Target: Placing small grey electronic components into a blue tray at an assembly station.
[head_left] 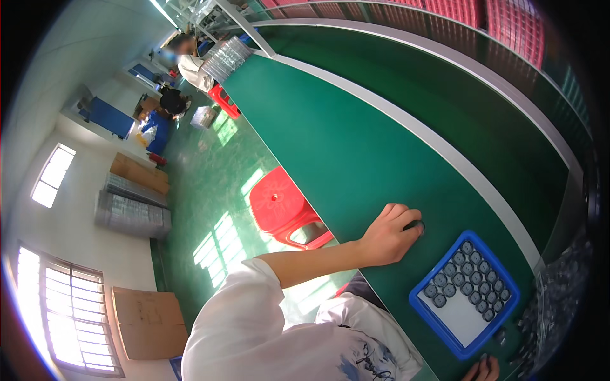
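My left hand (393, 236) rests over the green tabletop, its fingers curled round a small dark round part (416, 225). Beside it lies a blue tray (438, 267) holding several round grey button-like parts (469, 267) in rows, with white bottom showing at its near side. At the lower edge, my right hand (485, 368) is only partly in view. Its fingertips are drawn together beside the tray's near corner, and what they may hold is too small to name. A loose dark part (501, 336) lies between that hand and the tray.
A heap of dark small parts (540, 317) lies right of the tray. The green table (318, 133) runs away to the upper left, with a pale rail (438, 146) along its far side. A red stool (279, 200) stands left of it. Another person (194, 70) sits far off.
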{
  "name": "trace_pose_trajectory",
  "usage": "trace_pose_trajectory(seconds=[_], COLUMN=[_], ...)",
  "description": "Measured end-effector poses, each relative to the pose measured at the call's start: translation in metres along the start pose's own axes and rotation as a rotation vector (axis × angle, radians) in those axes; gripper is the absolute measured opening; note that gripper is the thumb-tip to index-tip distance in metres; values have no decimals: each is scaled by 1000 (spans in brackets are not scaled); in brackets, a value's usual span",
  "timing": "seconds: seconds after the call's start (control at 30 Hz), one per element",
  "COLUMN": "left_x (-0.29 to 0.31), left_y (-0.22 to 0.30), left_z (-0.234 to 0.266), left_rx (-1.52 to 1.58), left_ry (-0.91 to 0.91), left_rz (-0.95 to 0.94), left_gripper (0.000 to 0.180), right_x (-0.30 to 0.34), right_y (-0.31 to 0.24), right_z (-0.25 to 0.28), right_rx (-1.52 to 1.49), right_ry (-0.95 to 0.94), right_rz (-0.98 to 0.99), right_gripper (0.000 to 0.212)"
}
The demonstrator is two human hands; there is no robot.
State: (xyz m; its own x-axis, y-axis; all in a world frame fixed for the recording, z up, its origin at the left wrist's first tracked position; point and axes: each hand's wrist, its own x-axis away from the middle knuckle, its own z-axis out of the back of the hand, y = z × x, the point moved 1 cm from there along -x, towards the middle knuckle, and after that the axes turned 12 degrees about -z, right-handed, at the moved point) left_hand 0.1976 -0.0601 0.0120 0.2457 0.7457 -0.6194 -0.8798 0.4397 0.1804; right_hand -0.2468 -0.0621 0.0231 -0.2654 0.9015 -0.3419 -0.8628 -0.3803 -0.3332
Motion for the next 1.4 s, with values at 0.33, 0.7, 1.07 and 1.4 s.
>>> trace_pose_trajectory(seconds=[0.33, 0.7, 1.07, 1.4], left_x=[-18, -58, -44, -53], left_y=[-8, 101, 114, 108], left_z=[11, -45, -81, -69], left_rx=[178, 399, 444, 436], left_ry=[-21, -192, -78, -27], left_rz=[-77, -315, -188, -218], left_gripper=[21, 19, 21, 15], right_x=[-10, -76, -80, -96], right_y=[-2, -94, -80, -73], right_z=[-9, -41, -49, -26], right_rx=[-100, -275, -188, -121], right_ry=[-115, -229, -312, -153], right_rz=[-87, 248, 203, 220], right_gripper=[22, 19, 20, 26])
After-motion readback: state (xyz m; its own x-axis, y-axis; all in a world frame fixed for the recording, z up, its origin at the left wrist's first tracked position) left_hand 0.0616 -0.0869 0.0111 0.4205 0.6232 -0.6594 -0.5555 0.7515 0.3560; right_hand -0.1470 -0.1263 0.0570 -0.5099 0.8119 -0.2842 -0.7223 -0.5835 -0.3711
